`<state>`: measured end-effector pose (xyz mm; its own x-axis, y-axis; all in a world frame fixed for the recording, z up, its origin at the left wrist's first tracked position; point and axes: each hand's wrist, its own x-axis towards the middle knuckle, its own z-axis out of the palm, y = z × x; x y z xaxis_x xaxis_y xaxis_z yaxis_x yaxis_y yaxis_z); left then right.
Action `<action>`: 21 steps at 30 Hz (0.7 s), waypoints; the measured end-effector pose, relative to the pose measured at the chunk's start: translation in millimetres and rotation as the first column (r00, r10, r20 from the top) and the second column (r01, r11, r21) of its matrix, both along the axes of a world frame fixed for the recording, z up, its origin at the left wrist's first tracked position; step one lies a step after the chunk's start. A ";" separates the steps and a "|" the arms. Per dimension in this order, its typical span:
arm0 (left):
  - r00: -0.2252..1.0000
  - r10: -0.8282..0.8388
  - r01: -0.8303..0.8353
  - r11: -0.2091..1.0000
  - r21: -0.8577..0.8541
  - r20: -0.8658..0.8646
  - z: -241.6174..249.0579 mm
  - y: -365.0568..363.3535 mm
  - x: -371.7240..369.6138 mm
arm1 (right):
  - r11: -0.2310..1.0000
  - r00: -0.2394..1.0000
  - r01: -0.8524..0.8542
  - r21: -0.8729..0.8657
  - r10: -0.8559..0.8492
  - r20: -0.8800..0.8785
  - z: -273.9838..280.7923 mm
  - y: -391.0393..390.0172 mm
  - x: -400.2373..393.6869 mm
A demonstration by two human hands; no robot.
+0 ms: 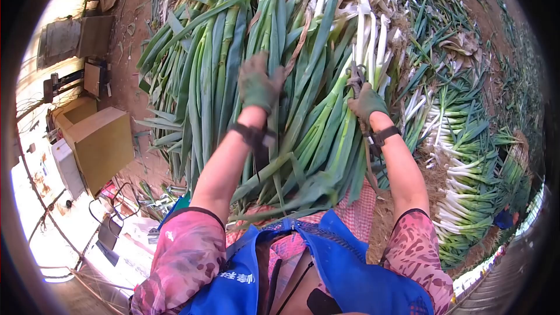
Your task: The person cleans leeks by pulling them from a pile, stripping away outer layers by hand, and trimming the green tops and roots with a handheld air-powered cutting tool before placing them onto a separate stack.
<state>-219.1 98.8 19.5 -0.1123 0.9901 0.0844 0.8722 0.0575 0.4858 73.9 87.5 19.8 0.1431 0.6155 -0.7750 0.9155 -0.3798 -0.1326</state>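
Note:
A big heap of long green onions (201,81) lies in front of me, with white stalks (366,35) at its upper right. My left hand (259,84), in a green glove, rests on the broad leaves in the middle with its fingers apart. My right hand (368,103), gloved too, is closed around a dark metal tool that looks like shears (355,79). The tool points up toward the white stalks and lies against them. Part of its handle is hidden by the glove. A loose brownish strip (368,166) hangs below my right hand.
To the right, bundled green onions (461,181) lie in a long row with their white ends inward. Cardboard boxes (102,140) stand on the left beside a dark wire frame (116,201). A checked red cloth (359,213) covers the area near my lap. Bare soil (131,64) shows at upper left.

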 end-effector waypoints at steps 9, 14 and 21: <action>0.974 0.109 0.048 0.759 -0.650 0.200 17.1 35.6 -8.0 | 0.982 0.950 0.178 0.055 -0.157 -0.269 89.5 -35.9 -71.9; 0.934 0.182 0.098 0.698 -0.710 0.307 9.1 -48.6 -6.2 | 0.974 0.787 0.225 0.008 -0.177 -0.590 77.0 -74.5 -100.0; 0.937 0.217 0.046 0.701 -0.712 0.275 23.5 -85.8 -3.4 | 0.962 0.768 0.263 -0.074 -0.255 -0.588 25.6 -7.0 -108.9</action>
<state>-222.5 13.0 43.0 -0.0888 0.7268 -0.6810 0.6509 0.5599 0.5127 -35.0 80.5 45.4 -0.1814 0.6310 -0.7543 0.5257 -0.5860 -0.6166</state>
